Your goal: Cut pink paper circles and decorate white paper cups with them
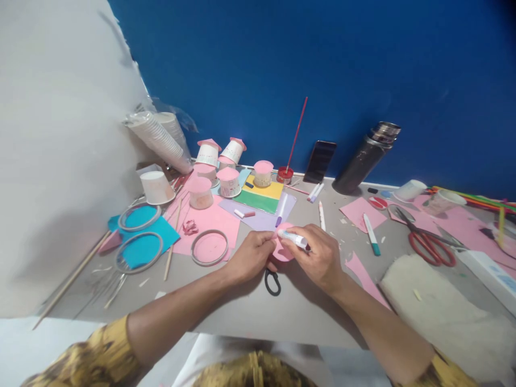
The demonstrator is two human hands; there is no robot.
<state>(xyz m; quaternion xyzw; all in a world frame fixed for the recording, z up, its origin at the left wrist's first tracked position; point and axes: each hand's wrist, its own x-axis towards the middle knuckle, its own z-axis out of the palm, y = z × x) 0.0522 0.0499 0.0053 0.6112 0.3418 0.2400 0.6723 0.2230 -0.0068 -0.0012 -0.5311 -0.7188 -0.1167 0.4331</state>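
My left hand [253, 251] is closed on the left edge of a small round pink paper piece [285, 253]. My right hand [322, 252] grips a white marker [294, 238], tilted, with its left end at the top of the pink paper. The marker's tip is too blurred to make out. Just below the hands, a black scissor handle [273, 283] shows; the rest of that pair is hidden. Beyond the hands lie a marker with a purple tip [281, 209], two loose caps [244, 214] and a white marker with a reddish tip [321, 216].
Paper cups with pink tops [229, 181] stand at the back left, near stacked cups [159, 137]. Grey rings [209, 247] lie at left. A phone [320, 161] and dark flask [363, 161] lean at the wall. Red-handled scissors [431, 247] and a beige cloth [435, 301] lie right.
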